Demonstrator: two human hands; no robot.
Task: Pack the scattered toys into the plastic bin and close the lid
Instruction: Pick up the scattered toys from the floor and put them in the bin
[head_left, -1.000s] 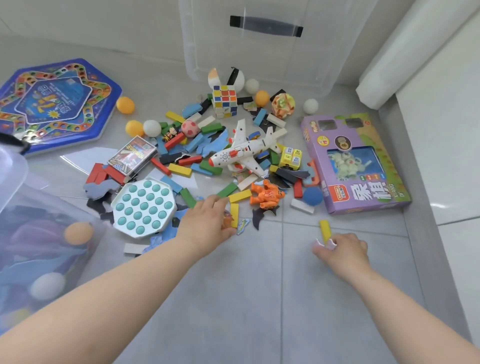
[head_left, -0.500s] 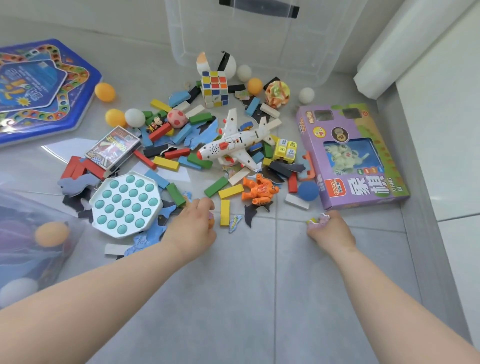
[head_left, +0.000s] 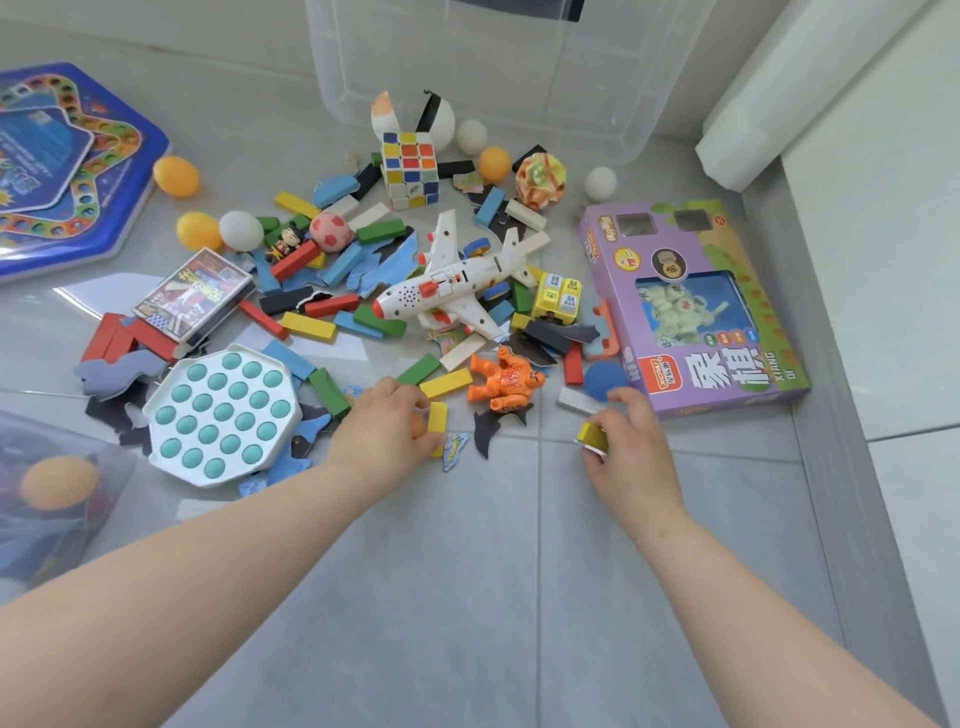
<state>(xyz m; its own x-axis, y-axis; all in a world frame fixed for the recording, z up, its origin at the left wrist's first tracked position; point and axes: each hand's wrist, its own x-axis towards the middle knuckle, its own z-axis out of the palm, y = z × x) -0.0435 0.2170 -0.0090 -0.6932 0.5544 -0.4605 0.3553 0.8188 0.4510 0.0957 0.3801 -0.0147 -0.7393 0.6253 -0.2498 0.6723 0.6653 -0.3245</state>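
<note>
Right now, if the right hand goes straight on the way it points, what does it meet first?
Probably the blue disc, just ahead of the right hand, with the white block beside it and the purple game box right behind. Depth is unclear from one view.

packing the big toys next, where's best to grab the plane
Take the plane by its fuselage between nose and wings, from above. It sits upright with wings spread sideways, so the narrow body likely fits the fingers best.

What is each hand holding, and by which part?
Right hand: a yellow block, gripped round one end. Left hand: a second yellow block, pinched at its middle.
</note>
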